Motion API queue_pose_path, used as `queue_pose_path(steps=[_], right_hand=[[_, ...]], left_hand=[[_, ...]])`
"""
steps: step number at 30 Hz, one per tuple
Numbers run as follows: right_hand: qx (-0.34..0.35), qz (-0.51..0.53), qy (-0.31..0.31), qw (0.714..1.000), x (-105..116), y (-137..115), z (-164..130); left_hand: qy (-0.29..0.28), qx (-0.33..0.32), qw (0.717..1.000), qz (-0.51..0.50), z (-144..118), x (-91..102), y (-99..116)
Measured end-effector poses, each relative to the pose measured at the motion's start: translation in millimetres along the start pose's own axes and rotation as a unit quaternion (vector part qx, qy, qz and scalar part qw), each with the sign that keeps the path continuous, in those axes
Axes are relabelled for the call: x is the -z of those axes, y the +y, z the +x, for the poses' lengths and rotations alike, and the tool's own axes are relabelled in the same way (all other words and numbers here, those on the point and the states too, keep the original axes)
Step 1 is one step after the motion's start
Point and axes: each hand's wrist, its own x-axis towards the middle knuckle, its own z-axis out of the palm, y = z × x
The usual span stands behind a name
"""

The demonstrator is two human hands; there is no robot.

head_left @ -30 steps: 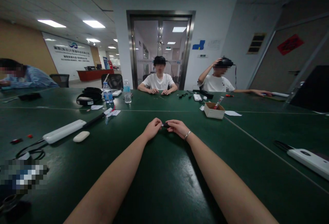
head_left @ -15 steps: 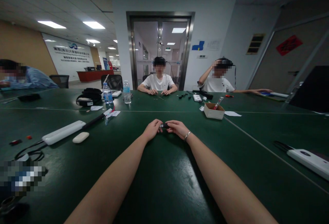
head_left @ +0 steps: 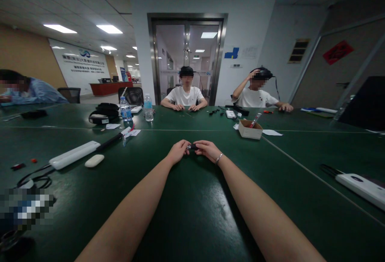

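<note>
Both my arms stretch forward over a dark green table (head_left: pixel 192 214). My left hand (head_left: pixel 178 151) and my right hand (head_left: pixel 206 149) meet at the middle of the table, fingertips pinched on the two ends of a small black object (head_left: pixel 192 147). The object is tiny and mostly hidden by my fingers; what it is I cannot tell. A thin bracelet sits on my right wrist. Both hands rest low, close to the table top.
A white power strip (head_left: pixel 75 154) and a white oval case (head_left: pixel 94 160) lie at left. A small cardboard box (head_left: pixel 250 129) stands at right of centre, another white strip (head_left: pixel 362 186) at far right. Water bottles (head_left: pixel 125 109) and headphones (head_left: pixel 104 114) sit further back. Three people sit around the table.
My hands have stayed in place on the small black object. The person at the back right has drawn an outstretched arm in toward the body.
</note>
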Motion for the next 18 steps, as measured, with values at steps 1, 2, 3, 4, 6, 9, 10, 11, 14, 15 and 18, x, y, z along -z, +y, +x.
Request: queue_pose_path(steps=[1,2,3,4,6,9,10,11,14,15,18], right_hand=[[0.0,0.001,0.0,1.0,0.1,0.1,0.2],[0.0,0.002,0.0,1.0,0.2,0.2,0.3],[0.0,0.001,0.0,1.0,0.3,0.3,0.5],[0.0,0.001,0.0,1.0,0.5,0.5,0.6],[0.001,0.0,0.001,1.0,0.8,0.9,0.8],[-0.001,0.0,0.001,1.0,1.3,1.4,1.1],[-0.001,0.0,0.0,1.0,1.4,1.6,1.2],[-0.001,-0.001,0.0,1.0,1.5,1.7,1.4],[0.003,0.0,-0.003,1.0,1.6,1.8,1.6],[0.004,0.002,-0.004,1.0,1.6,1.7,1.5],[0.002,0.002,-0.003,1.0,0.9,1.1,1.0]], left_hand=[[0.001,-0.002,1.0,0.004,0.0,0.2,0.2],[0.004,-0.004,1.0,0.006,0.1,0.3,0.2],[0.007,-0.005,1.0,0.006,0.3,0.2,0.1],[0.008,-0.003,1.0,0.006,0.5,0.1,-0.1],[0.007,-0.001,1.0,0.011,1.0,-0.2,-0.6],[0.014,-0.01,1.0,0.01,1.1,-0.4,-0.9],[0.012,-0.01,1.0,0.004,1.0,-0.3,-0.7],[0.008,-0.005,1.0,0.0,0.8,-0.2,-0.5],[-0.004,0.001,1.0,0.0,0.1,-0.1,0.6],[0.0,-0.003,1.0,0.0,-0.1,0.0,0.9],[0.004,-0.007,1.0,-0.007,-0.5,0.6,1.6]])
